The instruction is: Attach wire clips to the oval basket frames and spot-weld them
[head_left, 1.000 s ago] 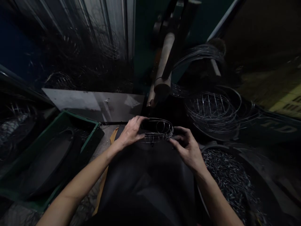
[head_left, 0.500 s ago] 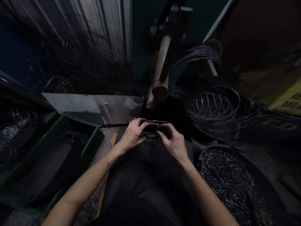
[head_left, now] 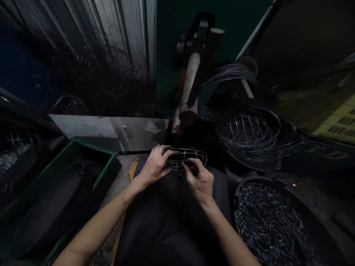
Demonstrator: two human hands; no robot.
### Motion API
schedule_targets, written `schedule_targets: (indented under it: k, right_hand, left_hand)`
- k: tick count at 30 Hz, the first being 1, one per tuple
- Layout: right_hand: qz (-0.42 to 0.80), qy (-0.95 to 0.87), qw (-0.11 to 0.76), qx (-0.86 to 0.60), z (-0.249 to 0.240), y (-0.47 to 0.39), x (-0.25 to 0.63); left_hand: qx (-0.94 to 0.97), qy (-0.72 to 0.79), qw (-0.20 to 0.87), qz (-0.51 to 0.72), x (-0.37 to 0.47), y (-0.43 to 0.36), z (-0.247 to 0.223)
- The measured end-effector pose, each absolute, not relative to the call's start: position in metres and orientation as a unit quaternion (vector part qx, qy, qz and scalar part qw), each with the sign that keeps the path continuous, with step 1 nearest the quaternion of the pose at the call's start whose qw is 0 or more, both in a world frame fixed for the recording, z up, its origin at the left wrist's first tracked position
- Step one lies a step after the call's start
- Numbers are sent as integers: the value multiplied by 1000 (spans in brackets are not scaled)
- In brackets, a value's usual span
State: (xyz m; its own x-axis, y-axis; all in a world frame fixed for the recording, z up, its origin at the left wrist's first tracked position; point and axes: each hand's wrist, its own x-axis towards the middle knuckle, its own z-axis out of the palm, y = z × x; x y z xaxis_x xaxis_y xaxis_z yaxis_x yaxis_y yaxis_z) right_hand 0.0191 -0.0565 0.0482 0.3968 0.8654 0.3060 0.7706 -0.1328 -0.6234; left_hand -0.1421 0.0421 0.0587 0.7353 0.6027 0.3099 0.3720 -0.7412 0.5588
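A small round wire frame [head_left: 195, 152], with thin shiny bars and a double rim, stands over my lap, on or just above a dark apron [head_left: 174, 218]. My left hand [head_left: 158, 162] grips its left side, the fingers over the top wire and the thumb below. Thumb and fingertips of my right hand [head_left: 200, 180] are pinched together at the front wires, near the middle. Whatever lies in that pinch is too small and dark to make out.
At the right stands a dark tub [head_left: 238, 199] full of short bent metal pieces [head_left: 266, 218]. Round wire frames [head_left: 246, 129] are heaped behind it. Ahead is a machine with a cylindrical bar [head_left: 190, 81]. A green crate [head_left: 111, 162] sits at left, before a pale board [head_left: 111, 127].
My right hand has moved slightly down and left, off the frame's right side, to pinch at its front. More of the frame's right end now shows. My left hand keeps its grip.
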Motion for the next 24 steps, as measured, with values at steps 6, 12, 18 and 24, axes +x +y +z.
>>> schedule_targets:
  k: [6, 12, 18, 24]
  right_hand:
    - [-12, -564, 386, -730, 44, -58, 5]
    - [-38, -585, 413, -697, 56, -56, 2]
    - [-2, -570, 425, -703, 49, -55, 7]
    - [13, -572, 446, -688, 42, -55, 10]
  left_hand:
    - [896, 276, 233, 259, -150, 41, 54]
    - [897, 268, 219, 275, -150, 40, 63]
    - [901, 263, 218, 268, -147, 42, 59]
    - [896, 271, 232, 265, -147, 41, 55]
